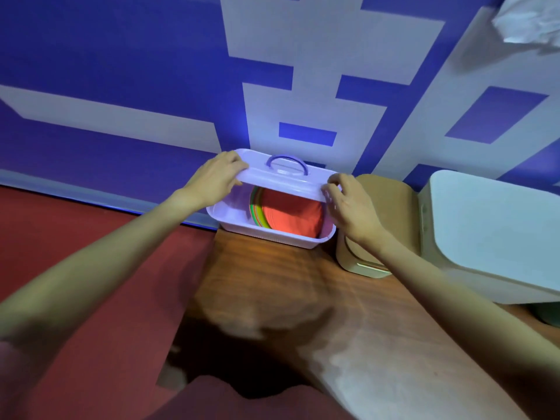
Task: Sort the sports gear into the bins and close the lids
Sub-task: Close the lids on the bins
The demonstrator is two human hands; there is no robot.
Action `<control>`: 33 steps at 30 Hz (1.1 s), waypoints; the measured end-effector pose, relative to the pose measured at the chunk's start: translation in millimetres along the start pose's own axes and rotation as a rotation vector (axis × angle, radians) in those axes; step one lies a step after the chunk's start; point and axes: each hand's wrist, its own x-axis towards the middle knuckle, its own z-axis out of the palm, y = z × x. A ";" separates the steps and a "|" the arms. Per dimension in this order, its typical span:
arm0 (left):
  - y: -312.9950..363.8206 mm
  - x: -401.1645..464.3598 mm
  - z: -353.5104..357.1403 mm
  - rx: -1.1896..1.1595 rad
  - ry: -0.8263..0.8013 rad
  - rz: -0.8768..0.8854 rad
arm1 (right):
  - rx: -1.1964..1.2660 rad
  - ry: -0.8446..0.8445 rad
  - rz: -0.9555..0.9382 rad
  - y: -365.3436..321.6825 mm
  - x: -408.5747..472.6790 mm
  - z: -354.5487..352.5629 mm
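Observation:
A lilac plastic bin (266,234) stands at the far end of a wooden bench, against the wall. Inside it lies a stack of flat coloured discs (291,215), the top one orange-red. A lilac lid (285,180) with an arched purple handle hovers tilted over the bin's back half, leaving the front uncovered. My left hand (212,177) grips the lid's left end. My right hand (348,201) pinches the lid's right end.
A tan bin (385,201) with its lid on stands right of the lilac one. Further right is a larger pale grey-white lidded bin (491,231). The wooden bench (303,298) runs toward me over red floor (91,237). A blue-and-white wall (151,86) is behind.

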 end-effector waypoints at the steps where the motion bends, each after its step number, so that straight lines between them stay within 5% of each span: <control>1: -0.7 -4.0 4.7 -0.012 -0.036 -0.040 | -0.052 -0.043 -0.057 1.6 -4.3 5.0; 10: -5.3 -21.8 28.4 -0.131 -0.149 -0.226 | -0.181 -0.364 -0.059 -7.9 -12.3 24.6; 33: -14.3 -47.3 63.2 -0.243 -0.137 -0.230 | -0.066 -0.432 -0.096 1.0 -40.6 50.2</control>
